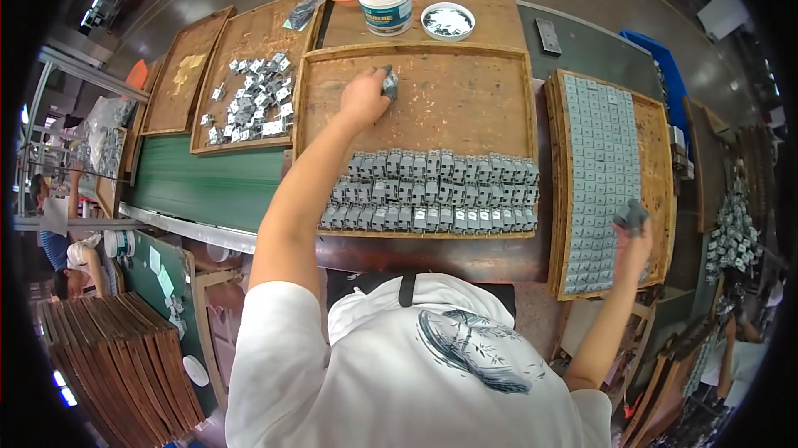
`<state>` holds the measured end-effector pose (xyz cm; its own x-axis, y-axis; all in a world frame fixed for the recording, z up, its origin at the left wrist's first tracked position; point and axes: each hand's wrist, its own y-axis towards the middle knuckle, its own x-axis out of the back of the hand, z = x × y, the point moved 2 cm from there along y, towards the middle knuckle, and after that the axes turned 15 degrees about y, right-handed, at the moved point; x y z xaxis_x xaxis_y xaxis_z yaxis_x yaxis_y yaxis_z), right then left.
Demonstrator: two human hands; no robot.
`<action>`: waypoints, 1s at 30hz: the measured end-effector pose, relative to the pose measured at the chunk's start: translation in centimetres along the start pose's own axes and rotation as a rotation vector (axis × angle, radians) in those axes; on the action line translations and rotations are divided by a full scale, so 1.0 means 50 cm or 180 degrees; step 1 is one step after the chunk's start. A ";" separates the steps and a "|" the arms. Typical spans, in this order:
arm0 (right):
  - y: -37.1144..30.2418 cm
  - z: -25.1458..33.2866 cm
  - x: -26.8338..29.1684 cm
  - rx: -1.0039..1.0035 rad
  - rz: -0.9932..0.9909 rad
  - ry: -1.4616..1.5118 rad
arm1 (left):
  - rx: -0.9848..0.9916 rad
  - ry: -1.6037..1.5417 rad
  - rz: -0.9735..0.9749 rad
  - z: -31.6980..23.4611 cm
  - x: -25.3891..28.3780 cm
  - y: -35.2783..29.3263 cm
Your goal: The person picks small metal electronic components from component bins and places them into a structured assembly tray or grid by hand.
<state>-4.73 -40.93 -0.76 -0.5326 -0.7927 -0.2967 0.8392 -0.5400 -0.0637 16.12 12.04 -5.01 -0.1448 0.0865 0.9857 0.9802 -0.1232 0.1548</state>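
My left hand (pixel 364 100) reaches into the upper part of the middle wooden tray (pixel 465 51), its fingers closed on a small grey block-shaped part (pixel 390 85). Toward the near side of that tray stand three rows of grey box-like units (pixel 428 192), packed side by side. On the right, my right hand (pixel 635 250) is closed around a dark grey block (pixel 632 215). It is over the right wooden tray (pixel 657 128), close to a dense grid of flat grey square-faced parts (pixel 603 149). My palms hide parts of both held pieces.
A left tray (pixel 218 103) carries a loose heap of grey parts (pixel 258 99). Behind the middle tray are a white bucket (pixel 384 14) with a red stick and a round white lid (pixel 448 22). Stacked wooden trays (pixel 116 365) stand lower left; other people work at both sides.
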 end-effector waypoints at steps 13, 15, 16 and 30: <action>-0.250 -0.044 -0.488 -0.1207 0.2541 0.0138 | 0.0162 -0.4385 0.0411 -0.149 0.203 -0.300; -0.271 -0.035 -0.506 -0.1297 0.2592 -0.0334 | 0.0010 -0.4219 0.0358 -0.146 0.207 -0.332; -0.273 -0.032 -0.513 -0.0271 0.2960 -0.1346 | 0.0007 -0.4325 0.0392 -0.150 0.216 -0.344; -0.324 -0.082 -0.538 0.2017 0.3080 -0.2449 | 0.0194 -0.3177 0.0322 -0.181 0.200 -0.414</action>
<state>-3.54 -9.70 4.35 0.1260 -0.7643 0.6324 0.8231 0.4364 0.3634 -6.84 6.50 2.25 0.0916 0.8710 0.4826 0.9909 -0.1276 0.0422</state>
